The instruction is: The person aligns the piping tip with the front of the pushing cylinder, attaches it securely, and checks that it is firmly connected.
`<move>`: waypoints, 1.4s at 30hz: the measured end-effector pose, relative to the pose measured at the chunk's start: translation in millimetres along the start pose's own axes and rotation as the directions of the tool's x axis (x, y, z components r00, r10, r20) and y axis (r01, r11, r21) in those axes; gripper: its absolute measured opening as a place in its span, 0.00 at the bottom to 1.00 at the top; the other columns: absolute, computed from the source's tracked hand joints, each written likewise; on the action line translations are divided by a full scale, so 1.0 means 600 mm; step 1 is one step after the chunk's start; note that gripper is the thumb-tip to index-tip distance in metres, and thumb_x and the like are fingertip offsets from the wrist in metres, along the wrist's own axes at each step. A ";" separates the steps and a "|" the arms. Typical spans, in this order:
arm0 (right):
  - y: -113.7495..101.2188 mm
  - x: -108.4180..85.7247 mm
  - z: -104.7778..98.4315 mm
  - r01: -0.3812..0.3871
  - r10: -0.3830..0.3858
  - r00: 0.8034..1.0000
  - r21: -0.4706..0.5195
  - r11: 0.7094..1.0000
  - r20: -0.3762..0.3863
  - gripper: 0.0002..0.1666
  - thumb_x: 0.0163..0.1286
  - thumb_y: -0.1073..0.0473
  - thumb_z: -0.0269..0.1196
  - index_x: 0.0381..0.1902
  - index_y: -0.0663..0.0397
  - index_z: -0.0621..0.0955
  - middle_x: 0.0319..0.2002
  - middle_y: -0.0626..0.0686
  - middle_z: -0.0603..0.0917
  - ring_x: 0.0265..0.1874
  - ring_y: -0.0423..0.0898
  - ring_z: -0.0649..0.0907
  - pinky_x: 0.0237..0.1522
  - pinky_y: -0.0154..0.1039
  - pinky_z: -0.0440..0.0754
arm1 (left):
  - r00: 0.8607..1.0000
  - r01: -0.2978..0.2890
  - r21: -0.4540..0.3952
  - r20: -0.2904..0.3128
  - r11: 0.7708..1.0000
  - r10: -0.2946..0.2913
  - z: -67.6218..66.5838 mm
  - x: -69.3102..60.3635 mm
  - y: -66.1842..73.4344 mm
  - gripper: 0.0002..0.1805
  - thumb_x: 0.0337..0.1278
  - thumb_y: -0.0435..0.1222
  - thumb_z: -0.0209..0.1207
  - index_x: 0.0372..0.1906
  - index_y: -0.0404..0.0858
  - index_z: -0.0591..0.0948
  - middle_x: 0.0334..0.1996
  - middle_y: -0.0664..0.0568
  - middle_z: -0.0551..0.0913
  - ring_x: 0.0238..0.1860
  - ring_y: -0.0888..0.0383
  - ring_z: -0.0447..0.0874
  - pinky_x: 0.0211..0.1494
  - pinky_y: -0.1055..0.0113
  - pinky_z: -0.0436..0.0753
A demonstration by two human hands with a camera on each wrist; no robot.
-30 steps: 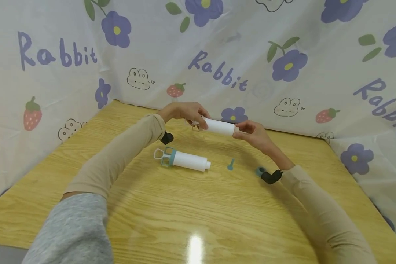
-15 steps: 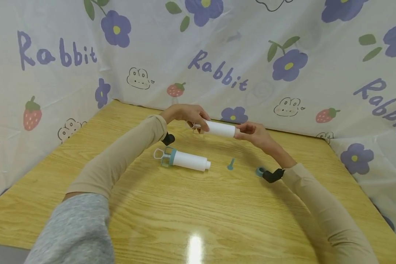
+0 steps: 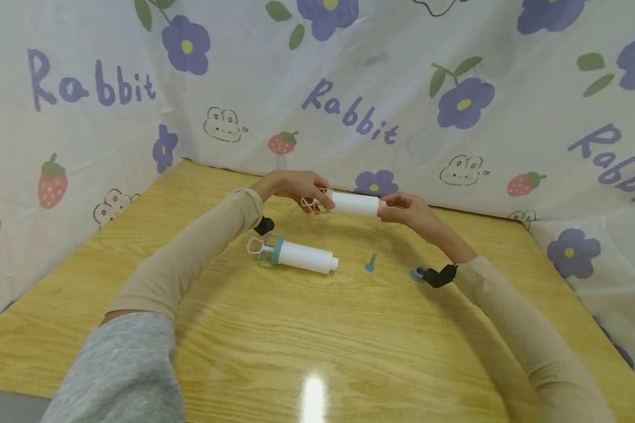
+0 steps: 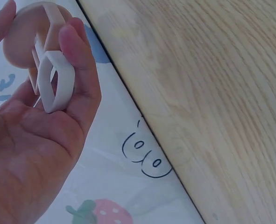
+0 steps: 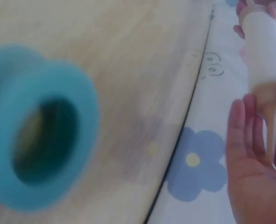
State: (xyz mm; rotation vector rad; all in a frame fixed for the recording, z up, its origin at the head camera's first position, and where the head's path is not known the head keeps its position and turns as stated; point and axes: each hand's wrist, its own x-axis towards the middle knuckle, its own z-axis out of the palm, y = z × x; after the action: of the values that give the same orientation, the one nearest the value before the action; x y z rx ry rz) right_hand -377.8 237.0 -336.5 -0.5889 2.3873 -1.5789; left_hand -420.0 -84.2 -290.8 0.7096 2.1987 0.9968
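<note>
head view: left hand [image 3: 303,185] and right hand [image 3: 414,216] grip opposite ends of a white tube [image 3: 356,203] above the glossy wood-grain table [image 3: 317,329], near the printed cloth [image 3: 238,64] hanging behind.

Screened corner, type of room unclear: wood-grain table [image 3: 275,341], pale cloth [image 3: 249,76] with flower and rabbit print behind.

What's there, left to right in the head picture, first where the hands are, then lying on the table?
Up high: left hand, held white tube, right hand. Lying on the table: white-and-teal tube, small teal stick, teal ring.
</note>
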 end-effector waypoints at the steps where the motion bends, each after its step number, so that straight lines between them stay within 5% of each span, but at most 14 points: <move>1: -0.001 0.003 -0.001 -0.015 0.015 1.000 -0.007 1.000 0.009 0.27 0.73 0.55 0.63 0.63 0.64 0.73 0.55 0.54 0.79 0.59 0.60 0.80 0.65 0.59 0.73 | 1.000 -0.001 0.002 -0.002 1.000 0.001 -0.001 0.001 -0.002 0.17 0.63 0.47 0.65 0.44 0.38 0.78 0.39 0.42 0.84 0.32 0.54 0.79 0.41 0.62 0.83; 13: 0.016 0.026 0.008 -0.140 0.142 0.983 -0.019 0.990 0.119 0.27 0.72 0.62 0.62 0.65 0.65 0.70 0.52 0.54 0.80 0.55 0.54 0.82 0.63 0.52 0.77 | 0.994 0.107 0.031 0.010 0.994 -0.107 0.009 0.016 -0.034 0.20 0.62 0.47 0.65 0.52 0.41 0.77 0.32 0.49 0.81 0.26 0.59 0.73 0.43 0.59 0.82; 21: 0.023 0.026 0.011 -0.141 0.162 0.975 -0.138 0.980 0.154 0.25 0.74 0.56 0.62 0.64 0.60 0.74 0.57 0.59 0.80 0.52 0.52 0.80 0.56 0.46 0.80 | 0.989 0.140 0.045 0.041 0.989 -0.142 0.008 0.024 -0.044 0.27 0.64 0.48 0.64 0.62 0.41 0.71 0.30 0.52 0.73 0.27 0.60 0.65 0.38 0.63 0.78; 33: 0.032 0.026 0.020 -0.149 0.192 0.970 -0.260 0.954 0.148 0.26 0.73 0.52 0.62 0.64 0.57 0.76 0.57 0.58 0.80 0.44 0.50 0.75 0.45 0.40 0.74 | 0.986 0.162 0.044 0.034 0.986 -0.163 0.017 0.031 -0.056 0.28 0.64 0.48 0.63 0.63 0.42 0.70 0.31 0.53 0.70 0.30 0.59 0.63 0.37 0.65 0.77; 37: 0.026 0.021 0.006 -0.152 0.196 0.969 -0.262 0.953 0.152 0.31 0.75 0.49 0.59 0.69 0.60 0.71 0.66 0.61 0.74 0.58 0.55 0.76 0.58 0.48 0.76 | 0.985 0.165 0.082 0.043 0.983 -0.169 0.011 0.025 -0.053 0.37 0.63 0.50 0.63 0.71 0.43 0.63 0.40 0.49 0.70 0.38 0.56 0.68 0.47 0.60 0.80; 42: 0.004 -0.002 -0.040 -0.144 0.182 0.969 -0.221 0.965 0.166 0.33 0.79 0.49 0.52 0.73 0.64 0.62 0.72 0.66 0.64 0.72 0.64 0.66 0.71 0.60 0.65 | 0.990 0.140 0.126 0.016 0.982 -0.143 -0.021 -0.011 -0.031 0.46 0.64 0.51 0.62 0.78 0.44 0.52 0.69 0.40 0.63 0.68 0.43 0.67 0.69 0.47 0.72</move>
State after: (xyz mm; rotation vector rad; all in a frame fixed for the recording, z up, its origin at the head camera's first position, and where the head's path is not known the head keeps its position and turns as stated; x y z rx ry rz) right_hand -386.9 258.5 -329.2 -0.5346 2.4052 -1.1630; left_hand -428.9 -105.0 -296.7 0.6080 2.2696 0.7813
